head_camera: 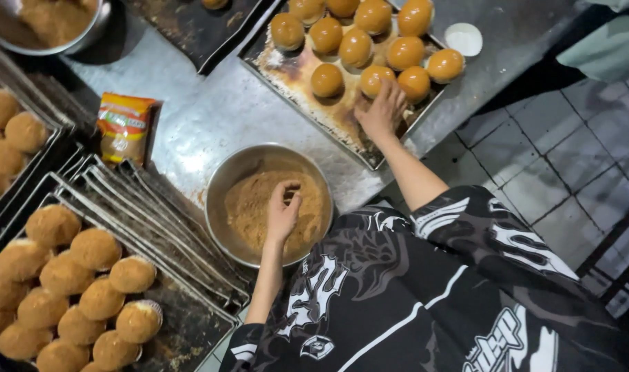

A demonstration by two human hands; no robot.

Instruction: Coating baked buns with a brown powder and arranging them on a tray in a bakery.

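Crumbs (249, 210) in the steel bowl (221, 180) are being pinched by the left hand (282, 212), its fingers curled down. One glossy bun (373, 80) on the baking tray (307, 103) is being covered by the right hand (381, 111), fingers spread. Coated buns (73, 275) are lying on the tray at the left.

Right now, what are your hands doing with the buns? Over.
Left hand in the crumb bowl, fingers curled in crumbs. Right hand on a glazed bun in the tray. Nothing blocking either hand.

Steel table (211, 117) carries bun trays (297, 76), crumb bowl (221, 182), orange packet (124, 127).
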